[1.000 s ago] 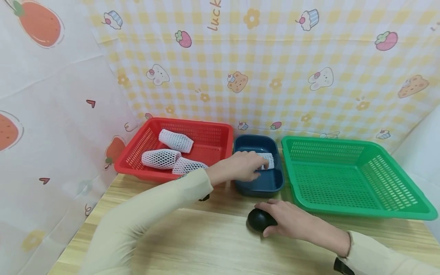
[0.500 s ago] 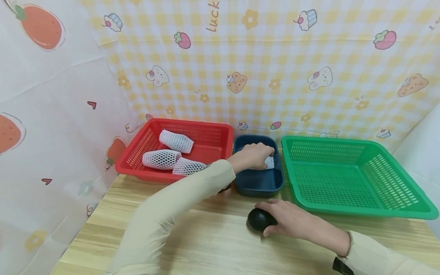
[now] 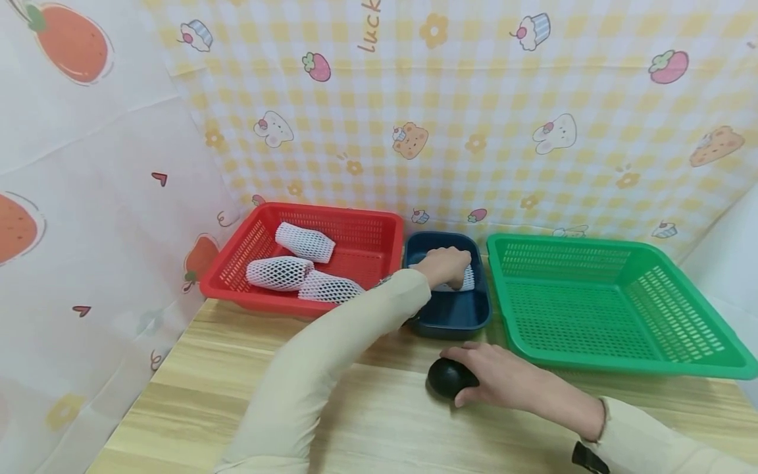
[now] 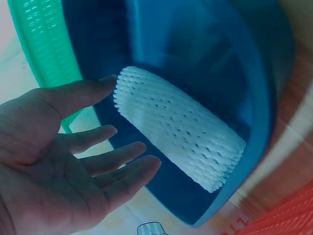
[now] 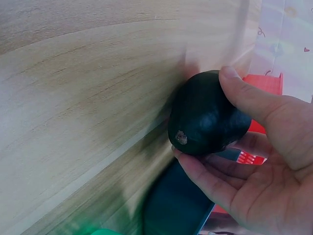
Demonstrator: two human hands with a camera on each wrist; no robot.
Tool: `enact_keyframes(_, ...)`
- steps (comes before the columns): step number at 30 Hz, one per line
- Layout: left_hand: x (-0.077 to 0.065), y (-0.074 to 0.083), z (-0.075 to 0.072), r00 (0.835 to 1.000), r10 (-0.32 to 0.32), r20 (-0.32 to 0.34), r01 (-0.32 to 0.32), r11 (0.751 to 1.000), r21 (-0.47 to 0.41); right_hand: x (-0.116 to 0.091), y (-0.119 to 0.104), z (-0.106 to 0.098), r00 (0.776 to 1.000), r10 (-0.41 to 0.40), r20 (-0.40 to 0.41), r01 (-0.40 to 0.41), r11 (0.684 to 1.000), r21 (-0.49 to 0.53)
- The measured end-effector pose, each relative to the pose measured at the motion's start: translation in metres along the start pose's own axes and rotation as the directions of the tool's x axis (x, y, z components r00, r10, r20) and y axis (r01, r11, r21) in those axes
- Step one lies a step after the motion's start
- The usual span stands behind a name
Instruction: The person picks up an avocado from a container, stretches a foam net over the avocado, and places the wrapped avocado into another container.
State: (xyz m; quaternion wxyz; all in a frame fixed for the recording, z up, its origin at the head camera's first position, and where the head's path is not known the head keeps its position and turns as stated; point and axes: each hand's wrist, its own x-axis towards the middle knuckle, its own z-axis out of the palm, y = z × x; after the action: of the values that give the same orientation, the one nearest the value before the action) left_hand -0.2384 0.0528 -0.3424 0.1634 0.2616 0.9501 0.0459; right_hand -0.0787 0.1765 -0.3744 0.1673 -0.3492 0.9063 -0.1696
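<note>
My left hand (image 3: 445, 266) is over the dark blue bin (image 3: 453, 317), beside a white foam net sleeve (image 4: 178, 129) lying on its floor. In the left wrist view the fingers are spread and gently bent, and one fingertip is at the sleeve's end; contact is unclear. In front of the bin, my right hand (image 3: 500, 380) holds a dark avocado (image 3: 450, 377) low at the tabletop. The right wrist view has thumb and fingers around the avocado (image 5: 208, 115), its stem scar showing.
To the left stands a red basket (image 3: 349, 214) with several white foam net sleeves (image 3: 279, 273) inside. A green basket (image 3: 568, 316) stands on the right. Behind them hangs a checked cloth (image 3: 367, 99). All three containers share the wooden table (image 3: 177, 388).
My left hand has moved right and further over the sleeve in the blue bin, its forearm following. My right hand and the avocado have stayed in place.
</note>
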Motion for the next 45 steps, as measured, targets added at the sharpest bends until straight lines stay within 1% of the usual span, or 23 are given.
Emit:
enact_keyframes(2,0.004,0.002,0.002,0.999,-0.032,0.027,0.031,0.999,0.035,0.001,0.0,0.0,1.0,-0.001,-0.002,0.001,1.0,-0.002)
enact_keyframes(5,0.008,0.004,0.004,0.996,-0.077,0.043,0.073,0.992,0.099,0.002,0.0,0.0,1.0,-0.006,-0.008,0.006,1.0,-0.008)
enact_keyframes(7,0.01,0.005,0.004,0.994,-0.101,0.029,0.096,0.987,0.13,0.003,0.0,0.0,1.0,-0.007,-0.01,0.007,1.0,-0.008)
enact_keyframes(10,0.01,0.006,0.003,0.992,-0.126,-0.009,0.126,0.98,0.155,0.004,0.001,0.0,1.0,-0.003,-0.007,0.003,1.0,-0.004)
enact_keyframes(16,0.006,0.007,-0.007,0.991,-0.133,-0.034,0.136,0.979,0.149,0.004,0.001,-0.001,1.0,0.01,0.006,-0.01,1.0,0.007)
enact_keyframes(21,-0.007,0.008,-0.017,0.99,-0.121,-0.076,0.131,0.98,0.147,0.003,0.001,0.001,1.0,0.014,0.012,-0.014,1.0,0.011)
enact_keyframes(24,-0.019,0.008,-0.022,0.991,-0.097,-0.088,0.111,0.981,0.159,0.003,0.002,0.001,1.0,0.011,0.017,-0.011,1.0,0.012)
enact_keyframes(27,-0.037,0.008,-0.03,0.993,-0.059,-0.107,0.077,0.983,0.169,0.003,0.003,0.0,1.0,0.005,0.027,-0.005,1.0,0.014)
enact_keyframes(30,-0.06,0.006,-0.039,0.989,-0.018,-0.147,0.045,0.982,0.185,0.003,0.003,-0.001,0.999,0.004,0.038,-0.004,1.0,0.019)
enact_keyframes(33,-0.085,0.002,-0.047,0.984,0.015,-0.176,0.021,0.979,0.201,0.004,0.003,-0.001,0.999,0.01,0.046,-0.011,1.0,0.027)
enact_keyframes(36,-0.109,-0.003,-0.054,0.983,0.044,-0.18,-0.007,0.979,0.202,0.004,0.003,-0.002,0.999,0.017,0.049,-0.019,0.999,0.034)
enact_keyframes(38,-0.123,-0.007,-0.058,0.981,0.07,-0.183,-0.035,0.981,0.19,0.003,0.003,-0.002,0.999,0.02,0.049,-0.022,0.999,0.041)
enact_keyframes(41,-0.138,-0.015,-0.065,0.97,0.117,-0.212,-0.085,0.985,0.152,0.003,0.004,-0.003,0.999,0.019,0.045,-0.021,0.999,0.046)
enact_keyframes(45,-0.152,-0.024,-0.071,0.946,0.167,-0.277,-0.139,0.983,0.116,0.003,0.005,-0.003,0.999,0.012,0.037,-0.013,0.999,0.04)
